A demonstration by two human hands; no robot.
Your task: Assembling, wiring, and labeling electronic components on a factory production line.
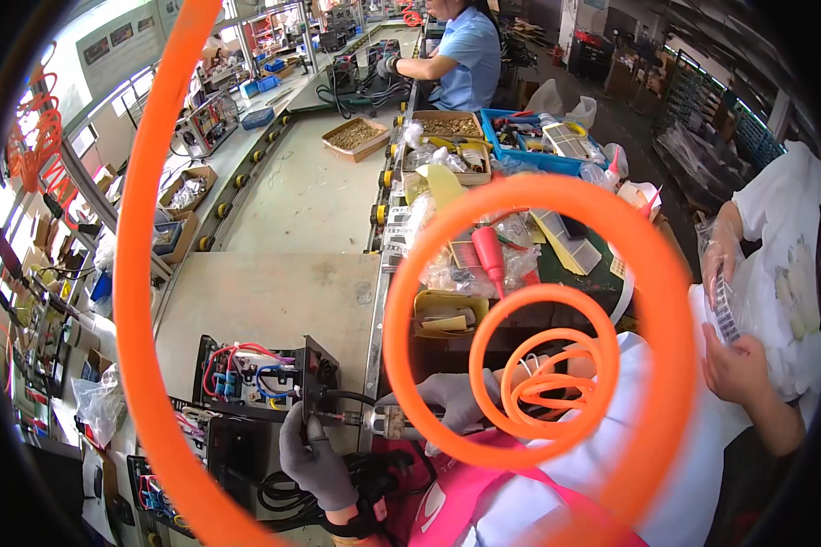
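Observation:
My left hand (315,460), in a grey glove, is closed at the black end panel of an open electrical unit (251,372); what its fingertips pinch is hidden. The unit shows red, blue and yellow wires inside. My right hand (452,398), also gloved in grey, wraps round a silver power screwdriver (385,421). The tool lies level, its bit pointing left to the panel beside my left fingers. A thick black cable coil (365,483) lies below my hands. Large loops of an orange coiled hose (543,189) cross the view and partly cover my right arm.
More open units (155,483) stand at the lower left. A yellow bin (449,314), a red squeeze bottle (488,253) and a blue tray (538,162) are along the right side. One person (465,55) works farther up the line; another's hands (734,356) hold a clear bag at right.

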